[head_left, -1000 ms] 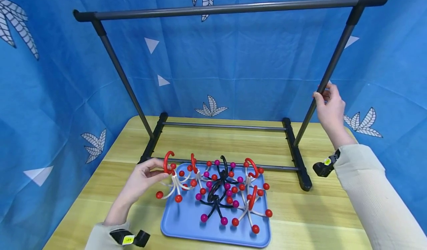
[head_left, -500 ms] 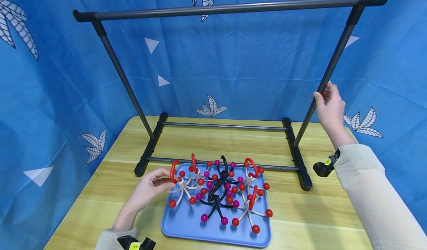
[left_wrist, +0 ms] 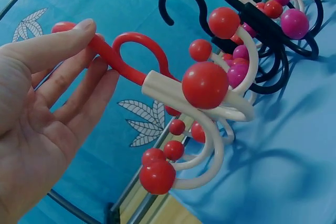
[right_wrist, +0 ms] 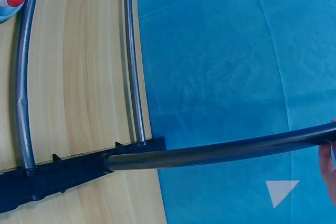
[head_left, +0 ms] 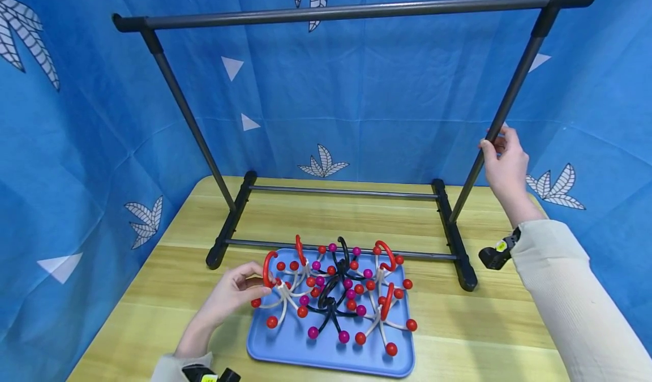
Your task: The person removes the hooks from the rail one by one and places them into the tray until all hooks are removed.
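In the head view my left hand [head_left: 234, 294] pinches the red hook of a white claw hanger [head_left: 283, 292] with red ball tips. The hanger is over the left part of a blue tray [head_left: 285, 342]; whether its balls touch the tray I cannot tell. The left wrist view shows thumb and fingers of the left hand [left_wrist: 52, 93] on the end of that red hook, the white hanger [left_wrist: 170, 92] tilted. My right hand [head_left: 506, 164] grips the right upright [head_left: 511, 90] of a dark garment rack, its fingers partly hidden behind the pole.
On the tray lie two black claw hangers [head_left: 331, 309] with magenta balls and several white ones [head_left: 379, 315] with red balls, crowded together. The rack's top bar [head_left: 351, 13] spans above, its base bar [head_left: 336, 245] just behind the tray. A blue curtain [head_left: 407, 88] hangs behind the wooden table [head_left: 499, 314].
My left hand has moved right and down with the white claw hanger, from the tray's left edge to over the tray. The right hand stays on the upright.
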